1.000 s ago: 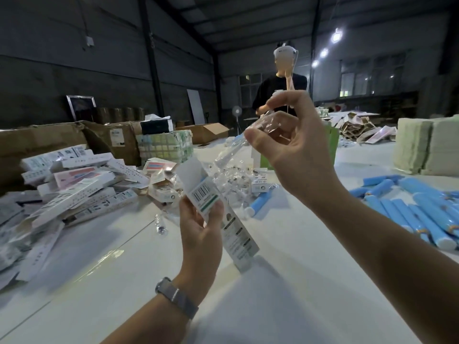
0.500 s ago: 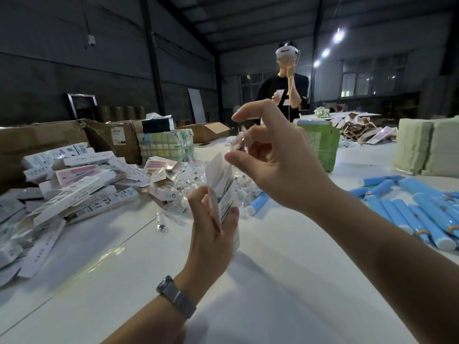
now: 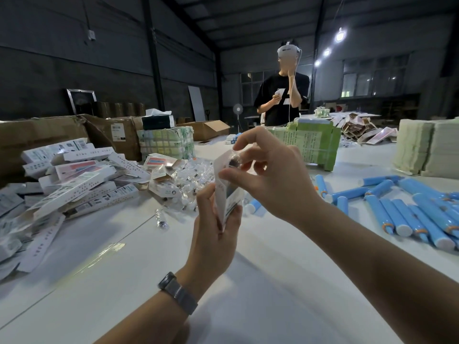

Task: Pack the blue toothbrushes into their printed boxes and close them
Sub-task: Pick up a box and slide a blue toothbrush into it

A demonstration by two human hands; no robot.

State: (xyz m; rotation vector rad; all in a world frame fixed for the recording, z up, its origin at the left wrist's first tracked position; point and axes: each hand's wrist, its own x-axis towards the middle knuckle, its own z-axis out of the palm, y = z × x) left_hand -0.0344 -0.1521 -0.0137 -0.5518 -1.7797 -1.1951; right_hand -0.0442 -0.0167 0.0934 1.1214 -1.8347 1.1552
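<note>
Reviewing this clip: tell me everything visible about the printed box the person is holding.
The box is a slim white carton with dark and green print on one face, seemingly thin card. It is held upright above the table, seen nearly edge-on, its top end open with a flap raised. The left hand grips its lower part between thumb and fingers. The right hand pinches a small clear-wrapped piece at its mouth. What is inside cannot be seen.

Two hands: left hand (image 3: 213,234), right hand (image 3: 270,175); one held box (image 3: 227,187); one standing person (image 3: 283,95).
</note>
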